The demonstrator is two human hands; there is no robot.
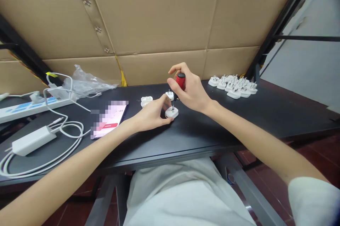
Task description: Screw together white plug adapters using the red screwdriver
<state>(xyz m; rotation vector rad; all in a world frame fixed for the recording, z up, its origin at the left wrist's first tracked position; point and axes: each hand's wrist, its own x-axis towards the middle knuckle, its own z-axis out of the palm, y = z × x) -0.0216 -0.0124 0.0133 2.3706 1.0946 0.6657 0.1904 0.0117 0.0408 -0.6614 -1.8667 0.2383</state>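
Observation:
Between the thumb and fingers of my left hand (152, 114), a small white plug adapter (172, 113) is pinched against the black table. My right hand (195, 90) is wrapped round a screwdriver (181, 80) with a red handle and black cap. The screwdriver stands nearly upright, its tip down at the top of the adapter; the exact contact point is too small to make out. Just behind my left fingers sits another white piece with metal prongs (169, 95). White plastic parts (146, 101) lie to the left of it.
Several white pronged adapters (235, 85) are grouped at the back right. On the left are a lit phone (113, 120), a white power brick (34, 140) with coiled cable, a power strip (34, 105) and a clear plastic bag (86, 81). Cardboard (159, 17) walls the back.

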